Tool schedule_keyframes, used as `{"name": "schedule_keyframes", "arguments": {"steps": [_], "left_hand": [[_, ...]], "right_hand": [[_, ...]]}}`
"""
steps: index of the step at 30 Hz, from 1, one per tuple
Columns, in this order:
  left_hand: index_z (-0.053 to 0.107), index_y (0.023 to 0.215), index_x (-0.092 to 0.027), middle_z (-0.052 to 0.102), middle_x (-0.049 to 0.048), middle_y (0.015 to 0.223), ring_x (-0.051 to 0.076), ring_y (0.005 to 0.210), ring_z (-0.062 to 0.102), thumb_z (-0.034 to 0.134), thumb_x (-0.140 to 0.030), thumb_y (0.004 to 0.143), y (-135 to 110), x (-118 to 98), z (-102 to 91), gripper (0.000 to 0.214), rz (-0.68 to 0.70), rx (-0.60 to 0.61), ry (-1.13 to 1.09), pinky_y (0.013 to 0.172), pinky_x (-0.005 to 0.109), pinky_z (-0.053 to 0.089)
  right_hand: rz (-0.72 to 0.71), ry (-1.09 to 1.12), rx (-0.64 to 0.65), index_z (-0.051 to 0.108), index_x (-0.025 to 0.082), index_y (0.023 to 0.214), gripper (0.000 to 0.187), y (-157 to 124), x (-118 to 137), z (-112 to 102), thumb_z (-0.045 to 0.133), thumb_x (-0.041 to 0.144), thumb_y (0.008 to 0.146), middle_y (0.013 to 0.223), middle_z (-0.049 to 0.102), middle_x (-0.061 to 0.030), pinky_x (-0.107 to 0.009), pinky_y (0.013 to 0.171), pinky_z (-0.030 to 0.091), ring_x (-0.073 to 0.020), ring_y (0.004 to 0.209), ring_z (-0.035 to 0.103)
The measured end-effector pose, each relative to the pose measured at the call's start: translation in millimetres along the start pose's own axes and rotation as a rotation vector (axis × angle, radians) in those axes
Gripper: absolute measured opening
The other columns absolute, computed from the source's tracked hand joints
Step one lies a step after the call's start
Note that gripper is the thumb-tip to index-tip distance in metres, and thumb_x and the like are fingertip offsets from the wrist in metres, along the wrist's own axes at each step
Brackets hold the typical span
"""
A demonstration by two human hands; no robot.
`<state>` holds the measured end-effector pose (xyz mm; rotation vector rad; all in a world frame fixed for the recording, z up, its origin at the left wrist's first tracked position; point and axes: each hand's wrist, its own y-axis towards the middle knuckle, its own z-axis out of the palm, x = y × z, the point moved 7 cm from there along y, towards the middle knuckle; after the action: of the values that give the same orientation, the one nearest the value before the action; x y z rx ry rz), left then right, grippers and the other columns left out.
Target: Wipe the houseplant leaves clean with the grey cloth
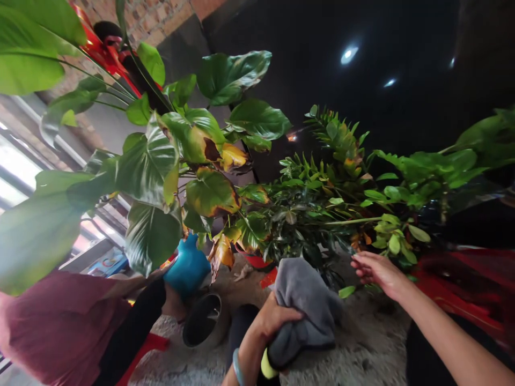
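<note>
My left hand (273,321) grips a grey cloth (306,305) low in the middle of the view, along with something yellow-green (266,366) under the palm. A light blue band sits on that wrist. My right hand (376,272) reaches out to the right of the cloth, fingers stretched toward the small leaves of a bushy green plant (330,203). It holds nothing. Some of the plant's leaves are yellowed or brown at the edges.
A large-leaved plant (169,155) fills the left and middle. Another person in a maroon top (60,327) and dark trousers crouches at the lower left, beside a teal pot (187,268) and a dark round pot (203,320). Red objects (462,289) lie at right. The ground is rough concrete.
</note>
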<state>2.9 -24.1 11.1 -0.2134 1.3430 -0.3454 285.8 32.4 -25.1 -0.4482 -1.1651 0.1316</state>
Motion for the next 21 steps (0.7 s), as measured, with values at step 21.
{"name": "schedule_keyframes", "arguments": {"steps": [21], "left_hand": [[0.074, 0.082, -0.013, 0.078, 0.0080, 0.072, 0.025, 0.064, 0.073, 0.085, -0.020, 0.049, -18.5, -73.0, -55.9, 0.036, 0.112, -0.236, -0.181, 0.065, 0.034, 0.061]], "right_hand": [[-0.004, 0.019, 0.005, 0.060, 0.020, 0.061, 0.018, -3.9, 4.0, 2.0, 0.073, 0.010, 0.069, 0.054, 0.068, -0.0017, -0.020, 0.037, 0.047, -0.0115, 0.040, 0.058]]}}
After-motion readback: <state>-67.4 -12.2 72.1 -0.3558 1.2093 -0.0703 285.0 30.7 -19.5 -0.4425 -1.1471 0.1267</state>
